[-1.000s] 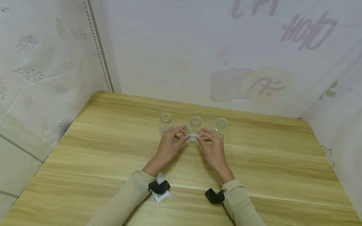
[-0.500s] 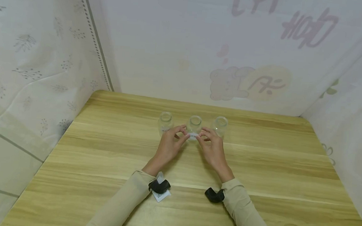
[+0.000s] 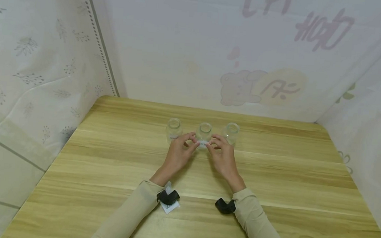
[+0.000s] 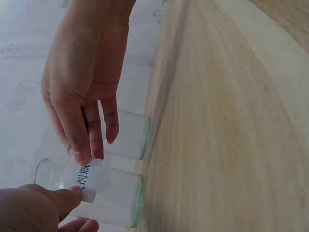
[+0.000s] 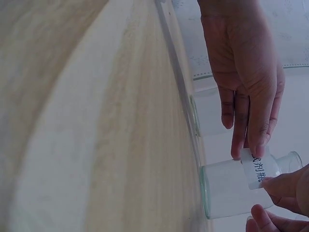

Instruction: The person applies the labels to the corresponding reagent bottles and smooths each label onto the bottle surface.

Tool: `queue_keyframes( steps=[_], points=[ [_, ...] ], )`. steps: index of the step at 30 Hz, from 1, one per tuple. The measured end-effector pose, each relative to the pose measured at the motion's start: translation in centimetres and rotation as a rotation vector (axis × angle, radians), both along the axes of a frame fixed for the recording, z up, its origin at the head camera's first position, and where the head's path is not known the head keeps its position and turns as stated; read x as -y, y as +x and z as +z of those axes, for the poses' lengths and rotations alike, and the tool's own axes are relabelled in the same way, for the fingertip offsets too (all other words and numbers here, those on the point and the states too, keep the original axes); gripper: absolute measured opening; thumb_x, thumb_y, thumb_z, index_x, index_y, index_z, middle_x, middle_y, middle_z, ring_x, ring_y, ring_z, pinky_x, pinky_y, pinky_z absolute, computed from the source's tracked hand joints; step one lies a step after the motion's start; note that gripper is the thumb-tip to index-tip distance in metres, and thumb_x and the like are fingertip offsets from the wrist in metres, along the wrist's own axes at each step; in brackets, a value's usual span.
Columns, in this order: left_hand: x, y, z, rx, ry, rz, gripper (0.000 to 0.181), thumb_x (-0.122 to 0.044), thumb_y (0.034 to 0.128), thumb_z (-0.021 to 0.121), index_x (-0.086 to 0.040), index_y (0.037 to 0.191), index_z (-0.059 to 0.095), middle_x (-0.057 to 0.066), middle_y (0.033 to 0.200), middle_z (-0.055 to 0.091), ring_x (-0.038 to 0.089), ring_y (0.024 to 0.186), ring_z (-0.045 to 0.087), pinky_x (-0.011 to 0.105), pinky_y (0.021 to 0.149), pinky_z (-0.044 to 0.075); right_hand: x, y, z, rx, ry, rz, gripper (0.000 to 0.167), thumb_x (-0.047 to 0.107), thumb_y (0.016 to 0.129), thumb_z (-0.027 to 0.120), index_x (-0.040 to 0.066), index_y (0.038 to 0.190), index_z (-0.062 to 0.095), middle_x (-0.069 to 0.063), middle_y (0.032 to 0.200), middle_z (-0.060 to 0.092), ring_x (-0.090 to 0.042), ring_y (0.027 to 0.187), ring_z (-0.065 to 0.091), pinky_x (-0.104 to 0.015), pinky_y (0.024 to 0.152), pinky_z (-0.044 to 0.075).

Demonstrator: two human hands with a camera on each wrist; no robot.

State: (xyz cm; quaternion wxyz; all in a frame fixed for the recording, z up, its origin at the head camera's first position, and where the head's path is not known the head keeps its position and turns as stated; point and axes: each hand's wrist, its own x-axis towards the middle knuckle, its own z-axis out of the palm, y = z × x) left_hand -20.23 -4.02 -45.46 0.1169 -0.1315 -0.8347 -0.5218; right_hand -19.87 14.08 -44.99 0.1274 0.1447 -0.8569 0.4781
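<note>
A small white label with dark printed characters (image 3: 203, 144) lies against the front of the middle clear glass jar (image 3: 205, 131). My left hand (image 3: 179, 153) pinches the label's left end, thumb on its face. The other end is pinched by my right hand (image 3: 223, 156). In the left wrist view, the label (image 4: 86, 180) spans between both thumbs, across the upright jar's side (image 4: 116, 198). The right wrist view shows the label (image 5: 254, 169) nearly flat against the glass; whether it is stuck along its whole length I cannot tell.
An open glass jar with printed marking (image 3: 174, 127) stands left of the middle one, another open jar (image 3: 232, 131) to its right. White printed paper (image 3: 169, 207) lies on the wooden table (image 3: 288, 183), partly under the left wrist's black mount (image 3: 168, 197). Patterned cloth walls (image 3: 168, 52) surround it.
Hands, label and jars stay in nearly the same place. Only a slight shift of the head view shows.
</note>
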Motion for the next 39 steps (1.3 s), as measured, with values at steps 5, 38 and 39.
queue_keyframes(
  steps=[5,38,39],
  points=[
    [0.00,0.04,0.06,0.000,-0.011,0.002,0.011,-0.010,0.0957,0.075,-0.006,0.090,0.067,0.022,0.131,0.068,0.031,0.086,0.069,0.043,0.079,0.057,0.03,0.03,0.00,-0.014,0.004,-0.005,0.009,0.002,0.096,0.072,-0.002,0.088,0.071,-0.026,0.129,0.065,-0.041,0.099,0.070,-0.049,0.085,0.060],
    [-0.20,0.37,0.13,-0.008,-0.043,0.043,0.011,-0.012,0.0954,0.076,-0.007,0.092,0.067,0.019,0.128,0.070,0.028,0.079,0.064,0.036,0.072,0.052,0.11,0.09,-0.20,0.010,0.002,-0.049,0.007,0.003,0.094,0.075,0.000,0.088,0.075,-0.022,0.129,0.067,-0.039,0.107,0.066,-0.049,0.085,0.058],
    [-0.20,0.39,0.15,-0.006,-0.041,0.042,0.010,-0.012,0.0953,0.076,-0.007,0.092,0.068,0.019,0.128,0.070,0.029,0.080,0.065,0.037,0.072,0.052,0.09,0.11,-0.20,0.011,-0.001,-0.051,0.007,0.003,0.094,0.075,0.000,0.088,0.075,-0.022,0.129,0.067,-0.039,0.108,0.066,-0.049,0.085,0.058]
  ],
)
